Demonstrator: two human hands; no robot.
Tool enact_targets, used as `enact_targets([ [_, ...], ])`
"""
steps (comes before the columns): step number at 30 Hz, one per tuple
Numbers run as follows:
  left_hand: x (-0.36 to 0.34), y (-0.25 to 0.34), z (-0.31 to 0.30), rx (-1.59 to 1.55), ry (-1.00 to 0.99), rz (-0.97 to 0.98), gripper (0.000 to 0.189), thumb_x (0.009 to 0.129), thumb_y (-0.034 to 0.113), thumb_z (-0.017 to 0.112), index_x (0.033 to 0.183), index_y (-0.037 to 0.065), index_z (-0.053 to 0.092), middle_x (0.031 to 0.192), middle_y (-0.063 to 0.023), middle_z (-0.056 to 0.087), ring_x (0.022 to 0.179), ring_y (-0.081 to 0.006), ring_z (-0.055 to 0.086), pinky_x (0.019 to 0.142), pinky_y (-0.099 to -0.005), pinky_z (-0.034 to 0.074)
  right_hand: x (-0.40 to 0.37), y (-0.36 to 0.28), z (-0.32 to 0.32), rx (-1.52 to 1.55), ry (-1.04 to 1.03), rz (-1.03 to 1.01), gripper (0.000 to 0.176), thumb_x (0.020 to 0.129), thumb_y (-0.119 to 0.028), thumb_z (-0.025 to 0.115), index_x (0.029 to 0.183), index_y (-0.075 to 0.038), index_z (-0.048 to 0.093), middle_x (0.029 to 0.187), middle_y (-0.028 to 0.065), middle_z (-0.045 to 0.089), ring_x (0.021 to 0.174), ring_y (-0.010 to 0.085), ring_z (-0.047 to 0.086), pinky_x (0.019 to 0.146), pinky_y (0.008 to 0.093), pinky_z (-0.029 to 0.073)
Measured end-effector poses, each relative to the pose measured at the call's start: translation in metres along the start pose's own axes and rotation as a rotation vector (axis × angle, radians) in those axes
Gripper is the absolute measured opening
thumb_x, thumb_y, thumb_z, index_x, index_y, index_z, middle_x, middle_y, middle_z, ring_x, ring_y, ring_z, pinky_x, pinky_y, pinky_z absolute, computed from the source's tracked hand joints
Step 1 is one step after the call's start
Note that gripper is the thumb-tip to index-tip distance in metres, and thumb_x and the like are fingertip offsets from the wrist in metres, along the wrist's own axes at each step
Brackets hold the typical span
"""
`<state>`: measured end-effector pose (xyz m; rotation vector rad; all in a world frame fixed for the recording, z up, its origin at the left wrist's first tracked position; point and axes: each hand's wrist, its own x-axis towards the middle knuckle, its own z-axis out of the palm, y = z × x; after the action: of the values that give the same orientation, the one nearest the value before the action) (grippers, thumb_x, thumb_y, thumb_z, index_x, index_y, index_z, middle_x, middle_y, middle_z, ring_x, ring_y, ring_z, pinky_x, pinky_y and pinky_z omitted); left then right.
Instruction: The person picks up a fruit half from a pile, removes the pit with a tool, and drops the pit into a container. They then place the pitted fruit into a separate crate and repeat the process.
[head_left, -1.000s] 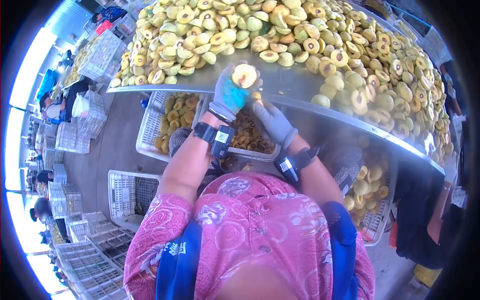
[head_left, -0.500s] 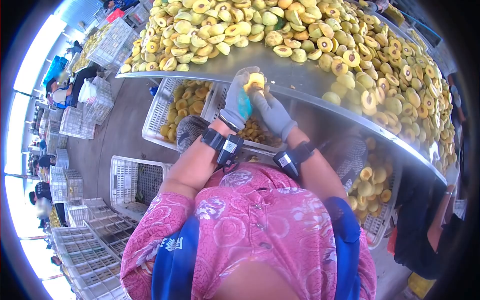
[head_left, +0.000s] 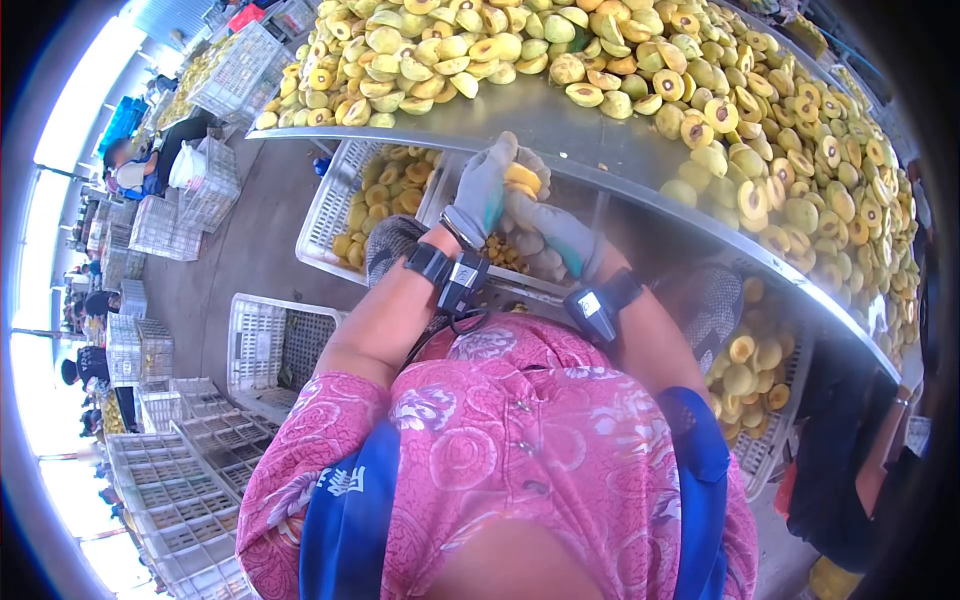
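Note:
My left hand (head_left: pixel 484 188), in a grey glove with a teal patch, is closed around a yellow stone-fruit half (head_left: pixel 523 180). Against the lower side of the fruit is my right hand (head_left: pixel 556 228), also gloved, its fingers curled; whether a small tool sits in them is hidden. Both hands are just in front of the metal table's edge (head_left: pixel 480 150). Below them a white crate (head_left: pixel 345 205) holds fruit halves, and small brownish-yellow pieces (head_left: pixel 507 255) lie in the container directly beneath the hands.
Halved fruit (head_left: pixel 430 60) is heaped across the table. Another crate of fruit halves (head_left: pixel 745 385) stands by my right knee. A white crate (head_left: pixel 262 345) is on the floor at left, near stacked crates (head_left: pixel 180 500). A co-worker's arm (head_left: pixel 882 450) shows at far right.
My right hand has moved slightly down and right from the fruit, its fingers now lower. The fruit has tilted in my left hand and sits a little lower. The whole view has shifted slightly.

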<state>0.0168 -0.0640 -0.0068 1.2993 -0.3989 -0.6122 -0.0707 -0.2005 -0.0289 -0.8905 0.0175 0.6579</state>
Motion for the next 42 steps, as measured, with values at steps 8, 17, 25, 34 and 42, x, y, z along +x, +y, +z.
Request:
enact_targets([
  [8,0.013,-0.015,-0.051,-0.759,0.165,0.036,0.042,0.096,0.044,0.054,0.095,0.003,0.063,0.092,-0.0158,0.068,0.084,-0.0311,0.068,0.081,-0.0462,0.058,0.017,0.029,-0.016,0.339,-0.287,0.098,0.044,0.097,-0.055,0.046,0.097,-0.011,0.053,0.058,-0.0067,0.043,0.035,0.0016,0.029,0.031,0.0169,0.022],
  [17,0.104,0.030,-0.090,1.072,0.468,0.323,0.039,0.091,0.033,0.059,0.119,0.007,0.063,0.120,-0.0092,0.062,0.110,-0.0205,0.059,0.094,-0.0328,0.047,0.023,0.025,-0.034,-0.549,0.278,0.160,0.039,0.096,-0.044,0.053,0.105,-0.006,0.057,0.069,0.0016,0.053,0.049,0.0109,0.048,0.045,0.0298,0.040],
  [25,0.262,-0.034,0.003,1.319,0.286,0.296,0.061,0.081,0.045,0.067,0.129,0.010,0.054,0.128,-0.0246,0.050,0.121,-0.0375,0.049,0.102,-0.0425,0.041,0.029,0.021,-0.056,-1.057,0.251,0.061,0.068,0.094,-0.052,0.045,0.131,0.005,0.049,0.126,0.0304,0.055,0.119,0.0422,0.053,0.100,0.0412,0.042],
  [34,0.247,-0.043,-0.003,1.179,0.163,0.104,0.074,0.071,0.041,0.078,0.126,0.001,0.049,0.120,-0.0248,0.057,0.111,-0.0395,0.057,0.097,-0.0419,0.045,0.015,-0.002,-0.050,-1.031,0.200,0.155,0.065,0.094,-0.052,0.046,0.129,0.003,0.050,0.122,0.0291,0.059,0.115,0.0425,0.056,0.096,0.0426,0.043],
  [42,0.160,-0.032,-0.054,-0.465,0.014,-0.106,0.029,0.091,0.023,0.060,0.110,0.002,0.056,0.105,-0.0160,0.063,0.094,-0.0312,0.065,0.083,-0.0460,0.055,0.011,0.005,-0.044,-0.685,0.330,-0.083,0.052,0.097,-0.047,0.052,0.121,0.000,0.054,0.089,0.0106,0.062,0.074,0.0171,0.058,0.066,0.0308,0.045],
])
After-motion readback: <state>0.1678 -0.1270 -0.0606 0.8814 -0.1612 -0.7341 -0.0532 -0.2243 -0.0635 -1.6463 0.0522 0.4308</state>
